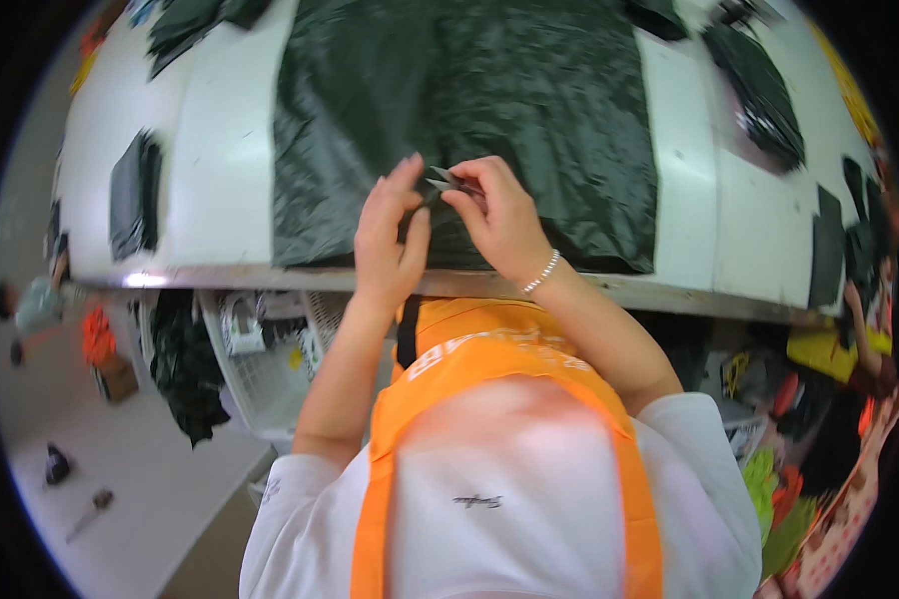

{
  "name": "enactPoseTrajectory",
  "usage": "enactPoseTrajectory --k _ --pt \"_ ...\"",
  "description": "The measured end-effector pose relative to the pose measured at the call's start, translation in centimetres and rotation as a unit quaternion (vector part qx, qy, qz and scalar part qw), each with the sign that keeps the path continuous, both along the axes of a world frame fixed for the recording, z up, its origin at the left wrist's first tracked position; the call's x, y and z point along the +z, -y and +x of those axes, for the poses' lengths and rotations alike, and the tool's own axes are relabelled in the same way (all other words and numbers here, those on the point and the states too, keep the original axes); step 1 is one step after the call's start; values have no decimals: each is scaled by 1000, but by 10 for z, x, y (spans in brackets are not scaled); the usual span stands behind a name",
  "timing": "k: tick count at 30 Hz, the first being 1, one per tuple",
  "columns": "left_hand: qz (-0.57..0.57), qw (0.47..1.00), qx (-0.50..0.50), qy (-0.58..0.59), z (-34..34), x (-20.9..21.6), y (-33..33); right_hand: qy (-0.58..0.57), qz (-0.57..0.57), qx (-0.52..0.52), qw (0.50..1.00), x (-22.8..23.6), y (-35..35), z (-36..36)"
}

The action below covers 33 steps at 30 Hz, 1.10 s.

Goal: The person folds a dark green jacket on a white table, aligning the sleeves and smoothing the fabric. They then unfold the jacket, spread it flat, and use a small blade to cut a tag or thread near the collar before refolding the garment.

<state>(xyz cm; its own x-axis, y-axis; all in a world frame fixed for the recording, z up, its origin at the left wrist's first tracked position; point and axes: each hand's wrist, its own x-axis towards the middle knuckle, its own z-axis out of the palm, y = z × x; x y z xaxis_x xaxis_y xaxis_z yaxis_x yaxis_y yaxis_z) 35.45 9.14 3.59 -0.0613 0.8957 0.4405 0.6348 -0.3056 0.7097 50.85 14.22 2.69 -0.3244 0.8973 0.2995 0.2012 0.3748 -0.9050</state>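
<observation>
A broad dark green sheet (370, 110), shiny and wrinkled like plastic, lies over the middle of the white table (225, 150). Above its near part, my right hand (499, 215) pinches a small greyish pointed piece (442, 184) between thumb and fingers. Its exact kind is too small to make out. Just to the left, my left hand (390, 235) is held up with thumb and fingers apart, slightly blurred by motion. Its fingertips come close to the small piece, and I cannot tell whether they touch it.
Folded dark bundles lie on the table at left (135, 195) and far right (759, 95). Below the near edge (609, 290) stands a white plastic basket (260, 384), with dark sheeting (185, 374) hanging beside it. Other people are partly visible at both sides.
</observation>
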Motion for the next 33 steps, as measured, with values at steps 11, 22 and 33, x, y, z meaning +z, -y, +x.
enactPoseTrajectory --k 11,22,33 --pt "-566 783 -125 -226 -62 -73 85 217 -117 -460 853 -65 -51 377" --pt "-272 892 -3 -361 84 -112 -119 431 -23 -539 723 -158 -246 536" --pt "-318 888 89 -319 7 -60 18 195 -51 -122 972 -71 -259 431"
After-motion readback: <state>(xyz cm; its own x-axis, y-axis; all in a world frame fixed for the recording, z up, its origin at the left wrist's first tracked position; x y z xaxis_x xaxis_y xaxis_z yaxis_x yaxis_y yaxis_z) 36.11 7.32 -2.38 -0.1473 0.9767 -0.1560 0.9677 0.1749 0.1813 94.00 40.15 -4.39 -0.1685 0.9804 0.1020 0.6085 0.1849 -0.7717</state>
